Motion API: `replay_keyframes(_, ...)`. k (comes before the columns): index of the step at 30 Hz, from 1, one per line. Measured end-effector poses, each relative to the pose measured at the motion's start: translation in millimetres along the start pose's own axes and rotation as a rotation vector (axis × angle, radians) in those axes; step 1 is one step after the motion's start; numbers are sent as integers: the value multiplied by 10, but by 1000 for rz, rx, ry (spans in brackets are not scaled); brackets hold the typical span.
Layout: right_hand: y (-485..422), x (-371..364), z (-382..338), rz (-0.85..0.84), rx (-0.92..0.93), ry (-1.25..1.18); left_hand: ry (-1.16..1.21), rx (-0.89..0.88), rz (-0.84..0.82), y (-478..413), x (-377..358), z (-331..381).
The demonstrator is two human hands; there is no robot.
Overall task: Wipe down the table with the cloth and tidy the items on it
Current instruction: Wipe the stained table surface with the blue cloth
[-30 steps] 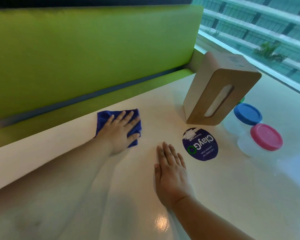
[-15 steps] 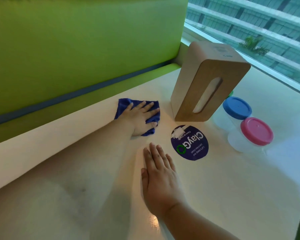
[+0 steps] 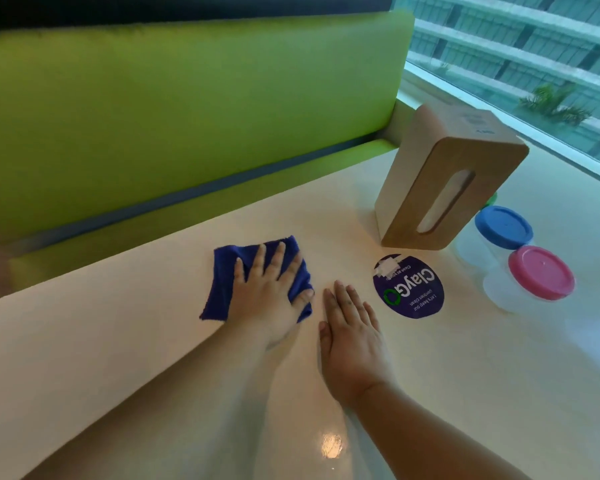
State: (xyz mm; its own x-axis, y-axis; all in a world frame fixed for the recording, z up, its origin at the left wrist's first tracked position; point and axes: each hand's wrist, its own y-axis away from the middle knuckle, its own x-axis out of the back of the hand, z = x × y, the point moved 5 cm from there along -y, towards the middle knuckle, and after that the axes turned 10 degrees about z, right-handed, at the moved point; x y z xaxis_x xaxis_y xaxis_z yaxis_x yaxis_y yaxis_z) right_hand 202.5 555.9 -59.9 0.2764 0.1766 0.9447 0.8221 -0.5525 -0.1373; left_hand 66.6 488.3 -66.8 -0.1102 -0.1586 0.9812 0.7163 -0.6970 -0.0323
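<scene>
Blue cloth (image 3: 222, 289): one, flat on the white table (image 3: 118, 341), towards the far edge, left of the sticker. Left hand (image 3: 267, 299): palm down on top of it, fingers spread and straight, pressing, not curled round it. Right hand (image 3: 352, 344): flat on bare tabletop just beside the cloth's right edge, fingers straight and together, holding nothing. Hands: two, close side by side, contact between them unclear.

Count on the table:
- one wooden tissue box (image 3: 430, 188), stood on end, slot facing the camera, white tissue visible in the slot
- one round purple "ClayGo" sticker (image 3: 409, 289), flat on the surface just in front of the box
- two clear plastic tubs right of the box: blue-lidded tub (image 3: 503, 227) and pink-lidded tub (image 3: 541, 273), just beside each other, pink nearer the camera
- green sliver (image 3: 492, 199) behind the box's right edge, maybe a third lid, mostly hidden, cannot tell

Hidden or unclear: cloth centre covered by the left hand; tub contents unreadable; sticker text upside down, small print only partly legible; white patch at the sticker's far edge unidentifiable. Green bench backrest (image 3: 187, 116) beyond the table, blurred. Window (image 3: 534, 64) at right, cropped by the frame. Both forearms cut off at the bottom edge.
</scene>
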Motion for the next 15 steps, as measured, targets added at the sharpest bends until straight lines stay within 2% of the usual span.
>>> replay_keyframes(3,15,-32,9,-28,0,9,54,-77,-43,549,13,179)
replay_keyframes(4,-6,-39,28,-43,-4,22,136,-87,-66,672,42,202)
replay_keyframes(5,-44,-29,32,-56,-24,21,291,-59,-102,763,81,180)
replay_keyframes(7,-157,63,-17,-12,-112,-49,695,124,-113,888,261,30)
replay_keyframes(8,-214,134,-104,66,-131,-111,823,217,-40,930,369,-88)
replay_keyframes(10,-263,213,-423,165,-21,-221,819,287,140,1018,583,-298)
replay_keyframes(11,-233,192,-653,119,102,-237,791,281,194,1069,684,-371)
replay_keyframes(13,-68,-4,-995,-109,340,-134,756,250,223,1190,813,-472)
replay_keyframes(15,59,-240,-958,-291,436,72,680,246,224,1386,890,-621)
